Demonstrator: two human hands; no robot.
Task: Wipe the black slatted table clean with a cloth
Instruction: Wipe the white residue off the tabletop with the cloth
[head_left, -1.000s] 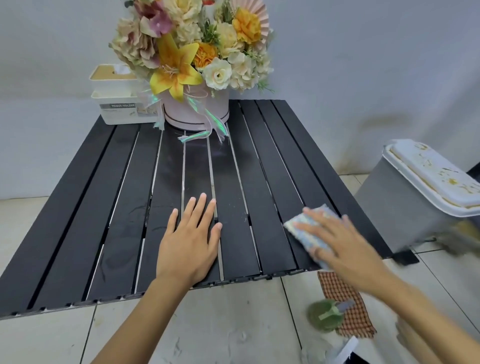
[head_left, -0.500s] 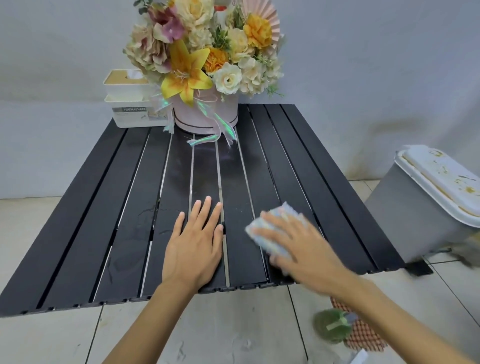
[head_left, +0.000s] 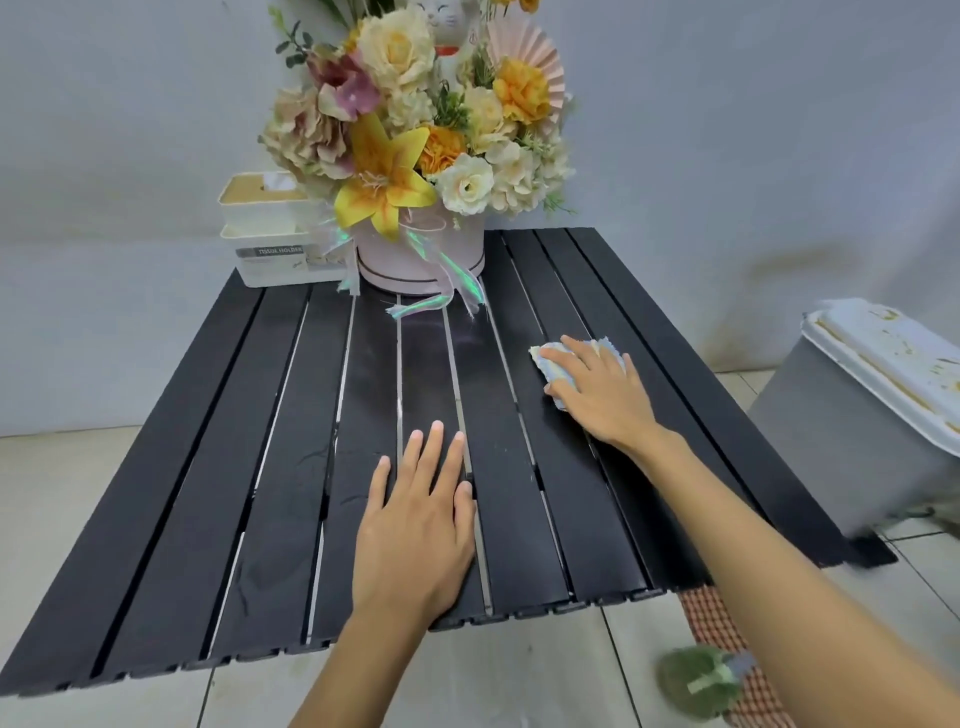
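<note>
A right hand (head_left: 597, 395) pressed a small pale cloth (head_left: 551, 366) flat onto the right-side slats of the black slatted table (head_left: 208, 441), midway back, fingers straight and slightly spread, while the left hand (head_left: 415, 525) lay palm-down near the front edge, fingers straight and close together. The wipe would likely go best along the slats with even palm pressure, the left hand steadying the top, stopping short of the ribbon (head_left: 415, 310) trailing from the pink flower box (head_left: 421, 254) at the back. The slats looked streaked; a white tissue holder (head_left: 275, 249) sat beside the flowers and a grey bin (head_left: 841, 431) stood right of the table on pale tiles.
</note>
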